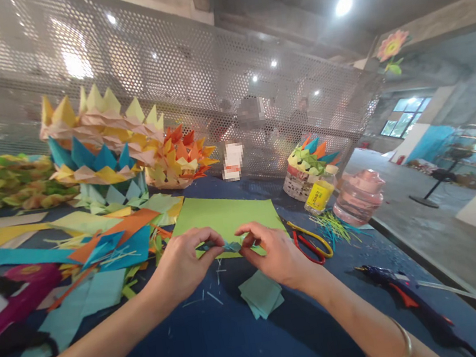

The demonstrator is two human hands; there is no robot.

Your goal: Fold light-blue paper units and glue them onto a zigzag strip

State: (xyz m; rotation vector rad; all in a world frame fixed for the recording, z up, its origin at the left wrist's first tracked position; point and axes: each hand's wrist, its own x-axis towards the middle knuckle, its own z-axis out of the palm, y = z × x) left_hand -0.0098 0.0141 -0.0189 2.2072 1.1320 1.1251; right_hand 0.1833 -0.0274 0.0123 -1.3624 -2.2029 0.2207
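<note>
Two bare hands pinch a small piece of blue-green paper [232, 247] over a dark blue tabletop [197, 354] in a concrete-ceilinged workspace. The left hand [191, 261] grips one end between thumb and fingertips while the right hand [271, 252] pinches the other, the paper held just above the near edge of a lime-green sheet [234, 210]. Directly below, a fanned stack of muted teal squares [262, 294] lies near the right wrist, which is bare; a metal bangle [398, 354] circles the same forearm farther down.

Scissors [312, 243] with yellow and red handles rest just beside the right hand, near a spray of thin blue and green paper strips [334, 228]. Behind the strips stand a bottle with a yellow label [318, 195], a clear pinkish bottle [358, 199] and a container topped with colored paper points [309, 159]. A dark glue gun [409, 290] with an orange-red trigger lies at the right side.

To the left, blue, orange and yellow paper offcuts [117, 253] overlap near a magenta tool [27, 293], partly cut off by the frame. Beyond them rise tiered ornaments of folded paper [101, 145] in yellow, peach, blue and orange, set before a perforated screen [178, 74].
</note>
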